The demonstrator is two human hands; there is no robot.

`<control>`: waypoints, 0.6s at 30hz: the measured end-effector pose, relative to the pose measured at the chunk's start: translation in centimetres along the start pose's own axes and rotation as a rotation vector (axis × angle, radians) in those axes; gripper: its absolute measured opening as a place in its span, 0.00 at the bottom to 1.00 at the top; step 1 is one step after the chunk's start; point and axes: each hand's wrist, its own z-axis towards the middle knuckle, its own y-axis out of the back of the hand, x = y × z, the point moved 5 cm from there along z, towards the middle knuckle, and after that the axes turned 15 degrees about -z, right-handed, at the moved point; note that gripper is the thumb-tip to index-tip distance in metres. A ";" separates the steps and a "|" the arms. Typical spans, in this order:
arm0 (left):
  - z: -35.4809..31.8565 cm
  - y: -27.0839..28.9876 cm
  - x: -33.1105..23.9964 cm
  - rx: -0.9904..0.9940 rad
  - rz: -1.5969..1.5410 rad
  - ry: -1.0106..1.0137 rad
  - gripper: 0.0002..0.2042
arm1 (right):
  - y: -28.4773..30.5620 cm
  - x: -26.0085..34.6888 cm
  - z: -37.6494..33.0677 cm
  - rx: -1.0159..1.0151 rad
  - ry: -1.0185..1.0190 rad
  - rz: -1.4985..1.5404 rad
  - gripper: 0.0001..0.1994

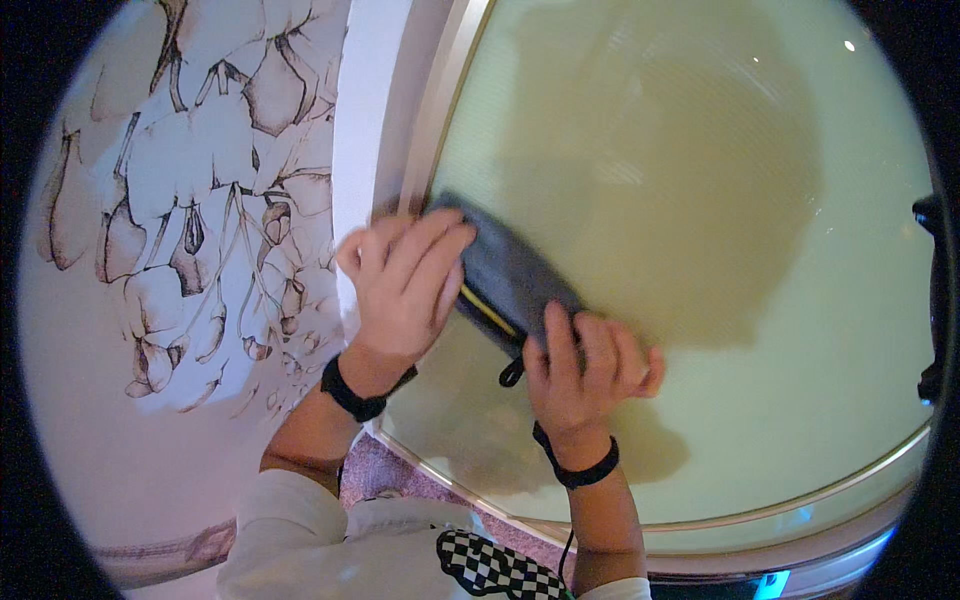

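Observation:
A dark grey zip pouch (pixel 510 270), long and narrow, slants over a pale green glassy tabletop, with a yellow line along its near side and a small black loop at its lower edge. My left hand (pixel 405 275) grips its upper left end, the fingers laid over the top. At the lower right end, my right hand (pixel 585 365) has hold of it, fingers lying on its upper face. Both hands are slightly blurred, and the thumbs are partly hidden. Whether the pouch touches the tabletop I cannot tell.
The rounded tabletop (pixel 780 420) has a metal rim and carries a large shadow. To the left rises a white wall (pixel 200 160) with brown plant drawings. A dark object (pixel 930 300) sits at the far right edge. Below the rim, purple patterned carpet (pixel 385 470) shows.

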 end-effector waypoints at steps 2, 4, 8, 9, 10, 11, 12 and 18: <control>-4.6 -0.3 0.8 0.042 -0.048 0.079 0.17 | -0.1 1.3 -3.2 0.061 0.104 0.029 0.13; -10.0 -0.8 1.2 0.084 -0.085 0.161 0.17 | -0.4 2.7 -6.9 0.112 0.215 0.050 0.14; -14.9 -1.3 1.5 0.166 -0.059 0.174 0.18 | -0.4 3.8 -10.3 0.230 0.328 0.070 0.13; -14.8 -1.4 1.7 0.147 -0.053 0.131 0.17 | -0.5 3.8 -10.2 0.255 0.316 0.081 0.13; -13.7 -1.2 1.7 0.124 -0.054 0.107 0.17 | -0.4 3.4 -9.4 0.226 0.257 0.069 0.13; -12.0 -1.0 1.7 0.105 -0.053 0.080 0.17 | -0.3 3.0 -8.0 0.198 0.192 0.060 0.13; -10.0 -0.9 1.6 0.087 -0.053 0.053 0.17 | -0.2 2.5 -6.5 0.171 0.127 0.050 0.13; -3.2 0.1 1.7 0.058 -0.096 0.003 0.16 | -0.4 1.9 -1.6 0.092 -0.056 0.043 0.12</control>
